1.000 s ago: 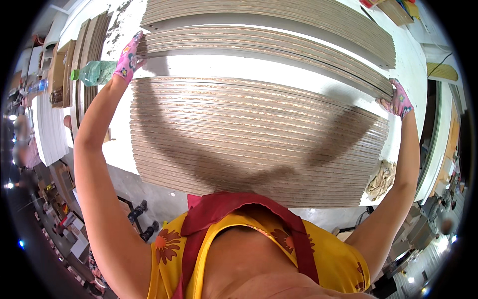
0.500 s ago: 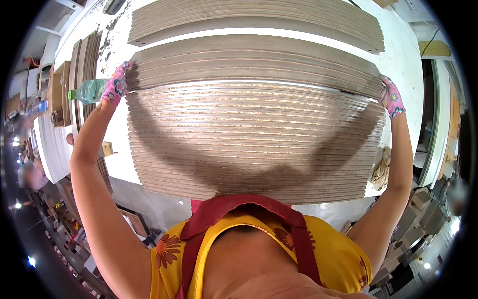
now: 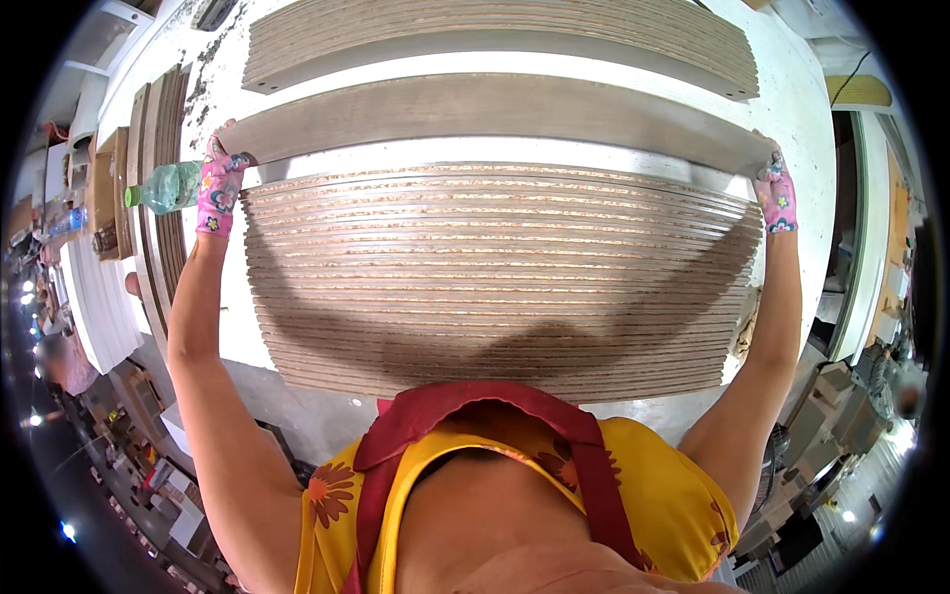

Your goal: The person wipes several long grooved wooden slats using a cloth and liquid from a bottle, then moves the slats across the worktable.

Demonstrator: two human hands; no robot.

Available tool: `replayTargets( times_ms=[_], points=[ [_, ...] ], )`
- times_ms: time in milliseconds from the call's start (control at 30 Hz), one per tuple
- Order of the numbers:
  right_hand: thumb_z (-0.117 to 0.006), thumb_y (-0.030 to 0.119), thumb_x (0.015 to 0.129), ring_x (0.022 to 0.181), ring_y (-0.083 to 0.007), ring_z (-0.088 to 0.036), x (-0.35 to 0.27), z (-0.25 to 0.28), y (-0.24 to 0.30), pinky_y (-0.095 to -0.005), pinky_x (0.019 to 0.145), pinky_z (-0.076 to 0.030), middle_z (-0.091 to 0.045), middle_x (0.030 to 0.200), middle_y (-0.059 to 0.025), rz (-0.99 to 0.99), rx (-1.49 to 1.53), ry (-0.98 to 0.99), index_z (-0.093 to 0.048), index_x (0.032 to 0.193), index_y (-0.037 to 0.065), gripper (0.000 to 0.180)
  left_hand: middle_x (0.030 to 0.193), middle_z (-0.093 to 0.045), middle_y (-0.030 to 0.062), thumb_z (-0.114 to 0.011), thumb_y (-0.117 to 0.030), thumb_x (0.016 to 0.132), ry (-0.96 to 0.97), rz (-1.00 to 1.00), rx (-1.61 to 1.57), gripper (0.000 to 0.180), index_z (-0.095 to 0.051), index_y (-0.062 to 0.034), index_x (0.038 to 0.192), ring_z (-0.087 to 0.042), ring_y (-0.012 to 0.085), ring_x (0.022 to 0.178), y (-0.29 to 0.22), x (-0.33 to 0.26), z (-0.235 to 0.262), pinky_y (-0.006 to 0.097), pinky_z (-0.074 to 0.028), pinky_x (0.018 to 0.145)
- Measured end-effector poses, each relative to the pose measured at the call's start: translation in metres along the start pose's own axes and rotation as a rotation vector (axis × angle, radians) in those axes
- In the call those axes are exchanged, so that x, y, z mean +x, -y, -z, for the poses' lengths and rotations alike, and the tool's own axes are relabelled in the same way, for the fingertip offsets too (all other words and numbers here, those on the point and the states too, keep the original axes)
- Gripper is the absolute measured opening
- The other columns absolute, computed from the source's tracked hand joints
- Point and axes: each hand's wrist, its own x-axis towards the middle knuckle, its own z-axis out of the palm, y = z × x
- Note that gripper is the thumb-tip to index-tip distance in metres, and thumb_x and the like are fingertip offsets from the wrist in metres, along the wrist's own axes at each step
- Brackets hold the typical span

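Left hand (image 3: pixel 220 188) and right hand (image 3: pixel 777 195), both gloved, grasp opposite ends of a long wooden board (image 3: pixel 495 117) above the stacked boards (image 3: pixel 495 287); green plastic bottle (image 3: pixel 163 186) at left.

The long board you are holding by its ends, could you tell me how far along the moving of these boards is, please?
Done: a stack of boards lies at the far side of the white table. In hand: the left hand and right hand grip the ends of one long grey board, between the stacks. Left: the near stack, many layers thick.
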Motion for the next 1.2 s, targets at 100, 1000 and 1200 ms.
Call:
replayTargets(
  times_ms=[100, 1000, 1200],
  points=[
    [-0.04, -0.001, 0.087, 0.121, -0.025, -0.041, -0.02, 0.007, 0.003, -0.0278, 0.101, -0.037, -0.036, 0.136, -0.0149, 0.066, -0.044, 0.131, -0.037, 0.131, 0.002, 0.045, 0.129, -0.038, 0.0097, -0.051, -0.001, 0.074, -0.171, 0.055, 0.061, 0.07, -0.029, -0.0101, 0.14, -0.043, 0.0196, 0.112, -0.015, -0.008, -0.047, 0.031, -0.045, 0.088],
    [-0.048, 0.047, 0.086, 0.11, -0.0317, -0.051, 0.009, -0.102, 0.042, -0.0347, 0.092, -0.04, -0.052, 0.123, -0.0173, 0.365, -1.241, -0.05, -0.048, 0.125, 0.005, 0.057, 0.139, -0.037, 0.0122, -0.043, -0.029, 0.094, -0.396, 0.017, 0.269, 0.049, -0.034, -0.0092, 0.138, -0.04, 0.0303, 0.124, -0.043, 0.043, -0.024, 0.039, -0.036, 0.099],
    [-0.055, 0.035, 0.088, 0.104, -0.0242, -0.053, 0.098, -0.048, 0.035, -0.0358, 0.089, -0.044, -0.053, 0.118, -0.0107, 0.505, -1.228, -0.066, -0.046, 0.125, 0.004, 0.049, 0.126, -0.049, 0.0097, -0.049, -0.03, 0.091, -0.386, 0.086, 0.309, 0.041, -0.047, -0.0111, 0.127, -0.048, 0.0215, 0.113, -0.015, 0.116, -0.074, 0.039, -0.042, 0.093]
  ],
)
